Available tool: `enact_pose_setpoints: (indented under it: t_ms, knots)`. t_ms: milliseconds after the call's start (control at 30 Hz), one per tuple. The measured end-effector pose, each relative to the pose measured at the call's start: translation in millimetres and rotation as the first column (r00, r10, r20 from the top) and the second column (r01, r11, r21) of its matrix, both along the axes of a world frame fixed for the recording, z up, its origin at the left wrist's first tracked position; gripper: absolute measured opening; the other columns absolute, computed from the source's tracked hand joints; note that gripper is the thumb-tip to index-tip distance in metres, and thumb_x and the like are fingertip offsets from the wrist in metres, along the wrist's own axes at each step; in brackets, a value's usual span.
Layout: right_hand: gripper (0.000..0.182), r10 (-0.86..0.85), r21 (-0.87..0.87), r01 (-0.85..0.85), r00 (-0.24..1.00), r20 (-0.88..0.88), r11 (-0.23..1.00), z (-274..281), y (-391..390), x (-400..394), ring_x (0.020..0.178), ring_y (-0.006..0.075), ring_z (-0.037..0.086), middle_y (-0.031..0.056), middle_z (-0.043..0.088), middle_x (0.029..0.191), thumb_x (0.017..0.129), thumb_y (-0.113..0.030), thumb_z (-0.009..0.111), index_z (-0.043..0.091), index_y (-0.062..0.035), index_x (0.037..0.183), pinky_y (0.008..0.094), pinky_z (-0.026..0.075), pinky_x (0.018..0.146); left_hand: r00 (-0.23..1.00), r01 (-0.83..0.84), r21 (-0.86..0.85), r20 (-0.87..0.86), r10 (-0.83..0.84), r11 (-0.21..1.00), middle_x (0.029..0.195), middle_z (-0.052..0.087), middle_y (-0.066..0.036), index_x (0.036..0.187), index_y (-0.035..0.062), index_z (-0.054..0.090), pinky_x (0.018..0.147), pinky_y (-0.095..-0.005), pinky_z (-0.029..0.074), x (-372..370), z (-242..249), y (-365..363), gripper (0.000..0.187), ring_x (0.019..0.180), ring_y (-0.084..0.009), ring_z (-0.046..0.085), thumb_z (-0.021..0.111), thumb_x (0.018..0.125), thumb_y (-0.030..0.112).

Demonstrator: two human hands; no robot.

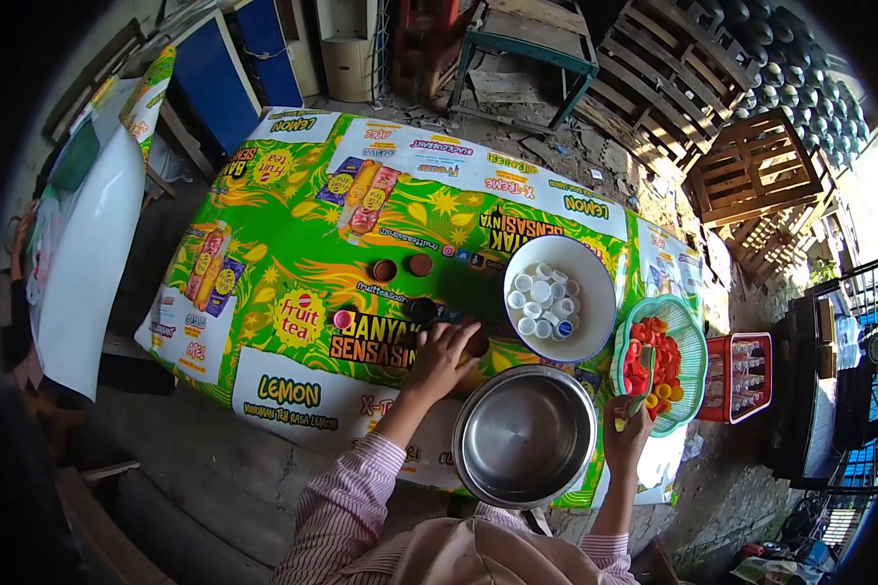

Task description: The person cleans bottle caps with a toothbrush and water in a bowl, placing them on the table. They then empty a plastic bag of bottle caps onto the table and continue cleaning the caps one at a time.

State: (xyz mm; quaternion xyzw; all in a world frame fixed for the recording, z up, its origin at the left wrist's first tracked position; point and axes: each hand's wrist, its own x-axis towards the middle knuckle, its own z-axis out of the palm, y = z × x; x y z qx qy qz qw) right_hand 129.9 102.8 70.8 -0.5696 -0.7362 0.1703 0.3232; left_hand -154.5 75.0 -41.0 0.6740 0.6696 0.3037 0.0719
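Note:
My left hand (442,359) rests low over the table with a dark brown bottle cap (477,343) between its thumb and index finger. A black cap (421,310), a pink cap (342,319) and two brown caps (419,264) lie just beyond it. At the near rim of a green plastic basket (695,375), my right hand (628,425) has its fingers curled around a small yellowish thing, too blurred to name. Red and orange caps (665,353) and several yellow caps (662,392) fill the basket. Between my hands stands a steel bowl (527,436) with nothing in it.
White caps, one bluish, lie in a white enamel bowl (595,283) beyond the steel bowl. A printed fruit-tea sheet covers the table (293,229). To the right a red crate (717,400) holds bottles. Wooden pallets (756,171) and a green-framed stand (527,54) are behind.

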Motion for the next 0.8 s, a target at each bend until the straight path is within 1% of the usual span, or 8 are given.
enact_pose_setpoints:
  t_ms: [133,267,400,500,600,700,733,800]
  knots:
    - [0.014,0.03,0.012,-0.031,0.998,0.05,0.999,-7,-2,-1,0.064,0.0223,0.061,0.0095,0.06,0.073,0.072,0.003,0.061,0.051,-0.0013,0.08,0.0321,0.046,0.061,0.961,-0.263,-0.01,0.091,0.263,0.965,0.1,0.056,-0.002,0.126,0.0102,0.041,0.08,-0.0403,0.032,-30,17,-37,0.067,0.095,-0.0222,0.047,0.07,0.069,0.031]
    - [0.014,0.059,-0.026,-0.058,0.998,0.022,0.998,1,-6,-11,0.063,0.0212,0.061,0.0079,0.06,0.072,0.072,0.001,0.062,0.052,-0.0027,0.08,0.0325,0.045,0.061,0.932,-0.361,-0.052,0.008,0.362,0.931,0.099,0.056,-0.002,0.128,0.0101,0.038,0.08,-0.0428,0.031,-39,-3,-73,0.074,0.098,-0.0231,0.046,0.071,0.064,0.025]
    - [0.014,0.072,-0.041,-0.073,0.997,-0.041,0.996,-6,-12,-8,0.063,0.0211,0.06,0.0075,0.059,0.071,0.072,0.0,0.063,0.053,-0.0025,0.082,0.0314,0.046,0.06,0.92,-0.382,-0.075,0.067,0.387,0.921,0.099,0.055,-0.002,0.129,0.0098,0.037,0.081,-0.0431,0.03,-37,-3,-80,0.073,0.1,-0.0237,0.046,0.07,0.065,0.023]
    - [0.014,0.076,-0.047,-0.078,0.996,-0.04,0.996,-5,-18,-7,0.062,0.0217,0.059,0.0082,0.058,0.071,0.073,0.0,0.063,0.053,-0.002,0.081,0.032,0.046,0.06,0.903,-0.421,-0.131,0.033,0.429,0.897,0.11,0.051,-0.006,0.129,0.0089,0.035,0.083,-0.0422,0.03,-39,3,-77,0.076,0.103,-0.0255,0.044,0.071,0.063,0.023]
    - [0.013,0.062,-0.054,-0.065,0.997,-0.054,0.996,-3,-26,-5,0.062,0.0235,0.058,0.0091,0.057,0.071,0.073,0.0,0.062,0.052,-0.0014,0.08,0.0328,0.046,0.059,0.893,-0.449,-0.089,-0.023,0.449,0.889,0.116,0.047,-0.01,0.129,0.0086,0.035,0.085,-0.0429,0.03,-37,14,-74,0.078,0.106,-0.028,0.042,0.071,0.063,0.025]
    - [0.014,0.128,-0.036,-0.129,0.991,-0.031,0.991,-9,-35,0,0.059,0.0267,0.055,0.01,0.054,0.068,0.072,0.0,0.061,0.05,-0.0005,0.08,0.0351,0.044,0.055,0.891,-0.448,-0.062,0.044,0.451,0.892,0.121,0.043,-0.014,0.13,0.0078,0.034,0.09,-0.0467,0.029,-33,18,-76,0.078,0.113,-0.0313,0.038,0.071,0.064,0.028]
    - [0.015,0.132,-0.102,-0.137,0.99,-0.049,0.985,-5,-39,-3,0.058,0.0269,0.054,0.011,0.054,0.067,0.071,0.0,0.061,0.05,-0.0003,0.082,0.0358,0.043,0.054,0.89,-0.451,-0.047,0.053,0.454,0.891,0.121,0.043,-0.014,0.13,0.0077,0.033,0.091,-0.0472,0.029,-31,21,-77,0.078,0.113,-0.0317,0.038,0.071,0.065,0.028]
    - [0.012,0.117,-0.134,-0.114,0.993,0.013,0.984,-2,-48,-8,0.059,0.0221,0.057,0.0097,0.057,0.069,0.071,0.0,0.062,0.052,-0.0009,0.078,0.0312,0.045,0.056,0.89,-0.45,-0.022,0.065,0.451,0.893,0.121,0.043,-0.015,0.129,0.0077,0.034,0.092,-0.0477,0.029,-30,18,-84,0.077,0.114,-0.0323,0.038,0.071,0.065,0.028]
